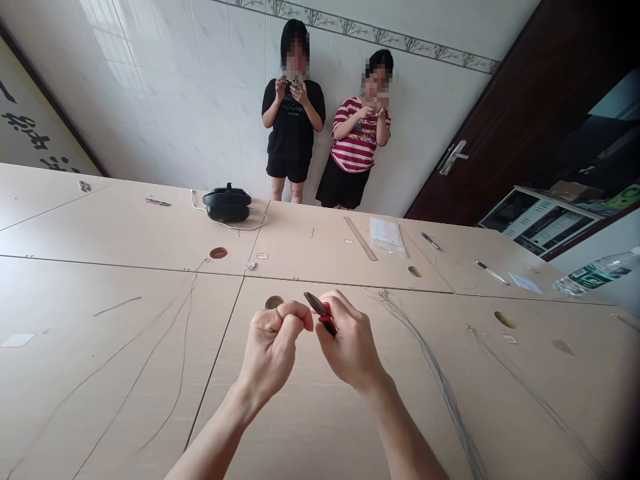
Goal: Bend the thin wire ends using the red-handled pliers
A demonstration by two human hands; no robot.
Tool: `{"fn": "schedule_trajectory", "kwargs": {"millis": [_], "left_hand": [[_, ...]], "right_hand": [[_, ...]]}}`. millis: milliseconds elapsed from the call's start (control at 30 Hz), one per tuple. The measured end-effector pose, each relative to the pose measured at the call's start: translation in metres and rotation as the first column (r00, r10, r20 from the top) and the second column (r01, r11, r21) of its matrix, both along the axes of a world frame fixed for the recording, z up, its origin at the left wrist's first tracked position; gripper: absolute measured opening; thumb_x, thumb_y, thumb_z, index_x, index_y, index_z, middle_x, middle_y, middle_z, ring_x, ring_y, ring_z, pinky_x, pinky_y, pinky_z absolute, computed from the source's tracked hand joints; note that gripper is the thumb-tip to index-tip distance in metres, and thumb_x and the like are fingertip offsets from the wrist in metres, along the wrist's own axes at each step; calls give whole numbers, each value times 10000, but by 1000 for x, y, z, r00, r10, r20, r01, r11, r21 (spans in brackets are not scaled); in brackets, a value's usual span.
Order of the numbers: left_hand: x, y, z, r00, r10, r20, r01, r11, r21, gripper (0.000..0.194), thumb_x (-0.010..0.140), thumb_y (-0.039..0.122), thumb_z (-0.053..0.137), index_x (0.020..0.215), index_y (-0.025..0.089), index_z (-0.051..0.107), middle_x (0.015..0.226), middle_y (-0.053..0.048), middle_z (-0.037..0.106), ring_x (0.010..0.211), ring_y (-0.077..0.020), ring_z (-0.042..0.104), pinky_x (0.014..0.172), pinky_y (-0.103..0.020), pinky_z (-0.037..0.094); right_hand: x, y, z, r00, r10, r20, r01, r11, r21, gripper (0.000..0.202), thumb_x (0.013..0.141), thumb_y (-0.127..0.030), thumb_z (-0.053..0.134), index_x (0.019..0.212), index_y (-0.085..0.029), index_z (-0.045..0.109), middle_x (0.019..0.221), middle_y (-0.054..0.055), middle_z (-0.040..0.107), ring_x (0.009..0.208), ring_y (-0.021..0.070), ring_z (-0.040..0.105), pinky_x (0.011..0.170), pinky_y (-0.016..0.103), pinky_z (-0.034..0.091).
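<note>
My right hand (353,343) is wrapped round a pair of pliers (315,305) with red and black handles. Their dark jaws stick out toward the upper left, close to the knuckles of my left hand (273,347). That left hand is closed, thumb against curled fingers; whatever it pinches, if anything, is hidden. Both hands are over the middle of the table. Right of them lies a bundle of thin grey wires (425,353). To the left, several single wires (185,333) fan out toward the near edge.
A black case (227,205) with a white cable stands at the back. Past my hands lie a ruler (361,239), a plastic packet (387,237) and pens (491,272). A water bottle (597,272) lies far right. Two people (294,127) stand by the wall.
</note>
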State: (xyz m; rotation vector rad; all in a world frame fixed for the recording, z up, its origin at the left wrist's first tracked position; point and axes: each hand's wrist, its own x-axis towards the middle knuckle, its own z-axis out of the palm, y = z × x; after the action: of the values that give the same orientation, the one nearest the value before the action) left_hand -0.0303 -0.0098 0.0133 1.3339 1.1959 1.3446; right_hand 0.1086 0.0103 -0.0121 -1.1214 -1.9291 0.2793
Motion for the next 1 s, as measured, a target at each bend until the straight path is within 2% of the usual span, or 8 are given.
{"fn": "schedule_trajectory", "kwargs": {"millis": [367, 633, 767, 867, 1000], "left_hand": [[1, 1, -4, 1000, 13, -19, -12, 997, 77, 209, 714, 208, 395, 540, 212, 511, 487, 66, 183, 473, -102, 162, 469, -285, 152], [1, 1, -5, 999, 38, -32, -38, 999, 15, 206, 707, 229, 409, 524, 215, 502, 493, 61, 178, 486, -111, 174, 486, -284, 155], [2, 1, 1, 998, 58, -7, -58, 996, -63, 201, 678, 240, 436, 529, 201, 566, 487, 59, 220, 487, -106, 190, 483, -270, 158], [4, -1, 9, 998, 61, 1, -60, 988, -141, 201, 709, 264, 490, 637, 174, 656, 517, 51, 329, 495, -96, 194, 481, -260, 154], [4, 1, 10, 999, 46, 1, -46, 993, -113, 254, 803, 362, 564, 750, 157, 703, 579, 23, 483, 514, -97, 272, 477, -241, 220]], "right_hand": [[2, 3, -1, 1000, 9, -18, -10, 1000, -22, 183, 728, -52, 421, 755, -223, 480, 753, -10, 527, 542, 114, 390, 496, 229, 311], [1, 4, -1, 1000, 5, -27, -7, 997, -71, 182, 739, -52, 427, 743, -227, 473, 741, -16, 512, 531, 115, 379, 498, 233, 317], [-2, 2, -1, 1000, -24, -17, 22, 996, -81, 174, 751, -54, 437, 742, -226, 464, 743, -17, 517, 529, 114, 393, 488, 237, 311], [-2, 2, -3, 1000, -27, -12, 27, 997, -69, 169, 766, -59, 434, 752, -224, 467, 741, -20, 515, 538, 115, 408, 495, 238, 313], [-1, 3, -4, 999, -11, -34, 8, 997, -78, 176, 768, -57, 439, 794, -219, 503, 774, -15, 541, 556, 118, 424, 514, 244, 326]]}}
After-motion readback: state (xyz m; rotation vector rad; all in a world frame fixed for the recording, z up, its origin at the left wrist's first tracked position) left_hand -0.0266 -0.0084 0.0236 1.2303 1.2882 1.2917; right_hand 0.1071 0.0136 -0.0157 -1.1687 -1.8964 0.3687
